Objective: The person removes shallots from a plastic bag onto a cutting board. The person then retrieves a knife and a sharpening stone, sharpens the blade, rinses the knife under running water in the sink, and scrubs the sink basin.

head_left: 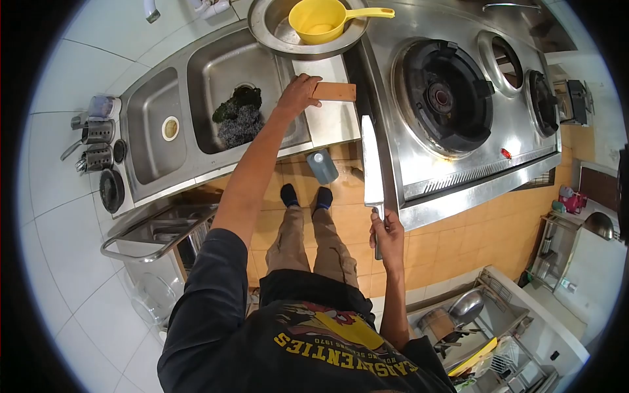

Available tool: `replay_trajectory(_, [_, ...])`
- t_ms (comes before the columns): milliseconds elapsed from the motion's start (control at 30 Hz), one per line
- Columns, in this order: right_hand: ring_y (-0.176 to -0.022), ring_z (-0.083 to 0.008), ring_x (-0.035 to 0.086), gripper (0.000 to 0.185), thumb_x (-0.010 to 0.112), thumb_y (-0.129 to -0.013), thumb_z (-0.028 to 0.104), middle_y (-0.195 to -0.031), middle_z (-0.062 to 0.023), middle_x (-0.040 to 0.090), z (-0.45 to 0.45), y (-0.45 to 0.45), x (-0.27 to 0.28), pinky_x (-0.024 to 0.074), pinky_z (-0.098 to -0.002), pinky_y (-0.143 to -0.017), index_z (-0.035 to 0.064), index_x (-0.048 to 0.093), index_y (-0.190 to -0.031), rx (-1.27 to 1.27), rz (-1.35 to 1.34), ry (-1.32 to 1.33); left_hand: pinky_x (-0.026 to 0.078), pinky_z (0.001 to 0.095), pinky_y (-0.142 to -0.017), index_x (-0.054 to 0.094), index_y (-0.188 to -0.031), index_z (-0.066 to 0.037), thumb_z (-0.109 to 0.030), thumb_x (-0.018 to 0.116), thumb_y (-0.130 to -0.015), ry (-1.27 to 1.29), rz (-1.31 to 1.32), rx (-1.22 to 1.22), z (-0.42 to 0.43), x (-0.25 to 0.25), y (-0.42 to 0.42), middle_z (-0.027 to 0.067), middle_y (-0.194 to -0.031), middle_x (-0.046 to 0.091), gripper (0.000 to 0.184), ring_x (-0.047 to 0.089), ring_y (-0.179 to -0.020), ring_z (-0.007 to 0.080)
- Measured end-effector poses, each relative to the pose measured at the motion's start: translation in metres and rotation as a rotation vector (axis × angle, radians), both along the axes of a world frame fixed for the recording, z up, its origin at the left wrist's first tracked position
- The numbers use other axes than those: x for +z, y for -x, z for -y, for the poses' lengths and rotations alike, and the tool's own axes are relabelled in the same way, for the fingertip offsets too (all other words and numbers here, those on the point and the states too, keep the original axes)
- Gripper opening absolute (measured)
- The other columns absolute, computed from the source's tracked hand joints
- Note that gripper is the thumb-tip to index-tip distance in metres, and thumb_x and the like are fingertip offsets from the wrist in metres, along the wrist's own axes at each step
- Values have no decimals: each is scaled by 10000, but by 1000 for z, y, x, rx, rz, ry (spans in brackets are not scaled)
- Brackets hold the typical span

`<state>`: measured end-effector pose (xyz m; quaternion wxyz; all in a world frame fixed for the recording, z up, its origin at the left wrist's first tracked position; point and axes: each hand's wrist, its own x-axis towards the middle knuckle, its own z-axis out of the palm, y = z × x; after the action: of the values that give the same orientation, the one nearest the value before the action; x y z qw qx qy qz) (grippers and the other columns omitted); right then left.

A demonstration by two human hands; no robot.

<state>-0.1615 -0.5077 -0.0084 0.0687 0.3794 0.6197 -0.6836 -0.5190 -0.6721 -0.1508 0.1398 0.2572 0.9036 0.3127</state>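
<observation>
My left hand [299, 95] reaches forward over the white counter strip beside the sink. Its fingers grip the left end of a reddish-brown whetstone [337, 92], a flat rectangular block lying crosswise on the strip. Lower and to the right, my right hand [388, 237] is closed around the dark handle of a large knife [372, 167]. The knife's broad, shiny blade points away from me, its tip close to the counter's right edge and below the stone. Blade and stone are apart.
On the left, a double sink [190, 141] holds a dark scouring pad [239, 124]. A yellow dipper [319, 21] rests in a metal basin [268, 39] at the back. The stove [419, 171] with a black burner [445, 92] stands right. A grey jug [322, 169] is on the floor.
</observation>
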Motion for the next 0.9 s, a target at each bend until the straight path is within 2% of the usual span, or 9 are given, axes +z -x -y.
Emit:
replay_trajectory(133, [-433, -59, 430, 217, 624, -942, 191, -624, 0, 492, 1, 3, -5, 348, -222, -398, 4, 576, -1042, 3, 24, -1, 388, 421, -1027, 518, -1321, -188, -201, 825, -634, -16, -39, -36, -3, -3, 0, 71, -1173, 552, 753, 472, -1178, 312])
replay_trajectory(233, [-433, -60, 431, 213, 624, -942, 190, -625, -2, 492, 2, 7, -2, 347, -223, -397, 5, 575, -1035, 9, 23, -5, 379, 438, -1019, 516, -1329, -212, -240, 810, -660, 29, -217, -64, -13, -10, -8, 55, -1175, 547, 731, 476, -1172, 293])
replay_trajectory(333, [-433, -60, 432, 208, 622, -943, 187, -628, -4, 492, 2, 10, -2, 346, -224, -396, 4, 574, -1030, 13, 22, -20, 376, 455, -1016, 527, -1312, -220, -265, 792, -700, 54, -250, -58, -22, -14, -12, 28, -1227, 527, 669, 450, -1206, 247])
replay_trajectory(533, [-434, -60, 434, 217, 620, -944, 192, -628, -4, 489, 1, 8, -6, 347, -225, -397, 0, 573, -1035, 16, 18, -38, 383, 471, -990, 524, -1289, -238, -258, 752, -758, 102, -228, 14, -26, -8, -20, 27, -1177, 530, 578, 476, -1161, 266])
replay_trajectory(633, [-439, -62, 439, 229, 615, -947, 192, -631, -7, 489, -1, 8, -11, 352, -225, -399, 5, 561, -1066, 40, 23, -35, 417, 501, -943, 518, -1280, -236, -301, 745, -775, 183, -233, 71, -28, -3, -29, 35, -1184, 527, 557, 479, -1155, 269])
replay_trajectory(733, [-444, -65, 445, 257, 611, -948, 191, -642, -13, 493, 0, 13, -12, 356, -225, -402, 15, 535, -1119, 32, -13, -27, 455, 519, -874, 523, -1268, -220, -317, 766, -755, 207, -209, 202, -33, -1, -46, 47, -1181, 527, 576, 501, -1124, 295])
replay_trajectory(900, [-452, -72, 474, 307, 604, -947, 183, -671, -27, 508, 4, 32, -30, 362, -224, -398, 25, 491, -1184, 28, -54, -43, 493, 489, -881, 477, -1341, -220, -377, 766, -739, 225, -76, 339, -44, 9, -73, 90, -1170, 527, 685, 506, -1131, 331])
